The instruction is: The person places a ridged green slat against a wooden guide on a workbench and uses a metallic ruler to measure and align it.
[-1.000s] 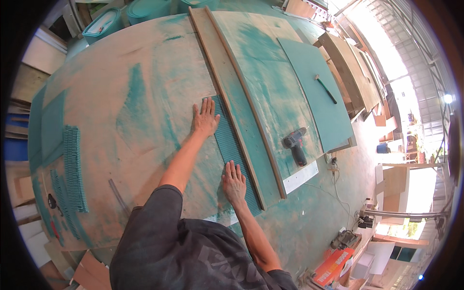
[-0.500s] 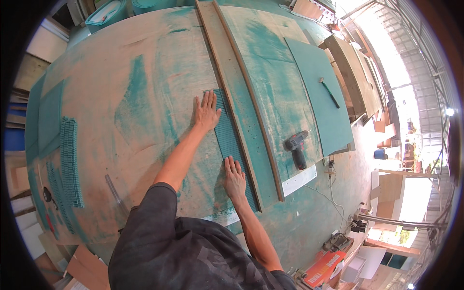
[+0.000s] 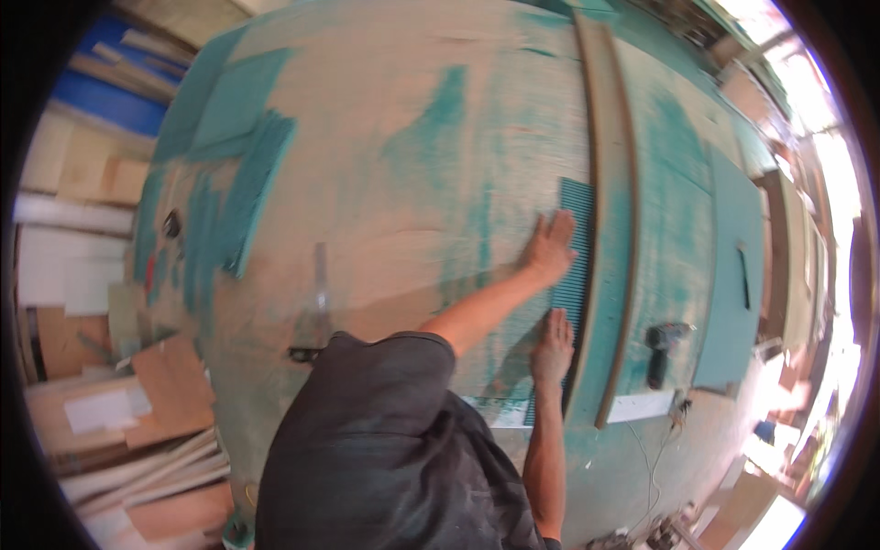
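Teal, a ribbed strip [image 3: 569,294] lies partly hidden under left hand [image 3: 553,248] and blurred right hand [image 3: 552,352], each grip unclenched.

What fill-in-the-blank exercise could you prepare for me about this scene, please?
1. The left hand is ____ from the person's torso than the right hand.
2. Of the two long rails, the ribbed strip lies nearer to the ____ one.
3. The drill lies to the ____ of both rails.

Missing words: farther; left; right.
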A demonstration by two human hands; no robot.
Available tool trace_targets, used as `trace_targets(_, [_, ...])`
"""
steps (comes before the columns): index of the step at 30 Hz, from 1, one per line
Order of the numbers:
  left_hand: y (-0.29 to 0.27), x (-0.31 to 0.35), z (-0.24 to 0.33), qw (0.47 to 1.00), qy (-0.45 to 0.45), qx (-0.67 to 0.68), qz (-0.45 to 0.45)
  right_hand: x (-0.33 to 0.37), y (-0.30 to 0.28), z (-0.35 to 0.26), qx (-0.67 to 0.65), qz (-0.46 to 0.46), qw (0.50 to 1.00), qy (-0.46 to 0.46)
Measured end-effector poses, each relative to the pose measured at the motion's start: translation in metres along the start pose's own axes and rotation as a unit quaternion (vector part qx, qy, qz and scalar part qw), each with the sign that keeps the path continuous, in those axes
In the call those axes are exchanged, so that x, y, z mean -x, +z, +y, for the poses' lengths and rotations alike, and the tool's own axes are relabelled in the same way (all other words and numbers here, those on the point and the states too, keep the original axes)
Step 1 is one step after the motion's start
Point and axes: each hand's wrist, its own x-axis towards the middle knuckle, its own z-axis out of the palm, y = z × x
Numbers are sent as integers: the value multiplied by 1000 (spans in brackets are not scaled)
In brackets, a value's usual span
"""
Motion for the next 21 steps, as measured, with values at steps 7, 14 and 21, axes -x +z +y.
trace_targets(7, [17,19,12,998,-58,-8,33,-3,-8,-2,10,-31,999,-23])
trace_targets(14, [22,13,21,997,-75,-30,18,-4,3,7,6,-14,999,-39])
trace_targets(21, [19,22,24,997,-62,-34,2,-4,-4,2,1,-26,999,-26])
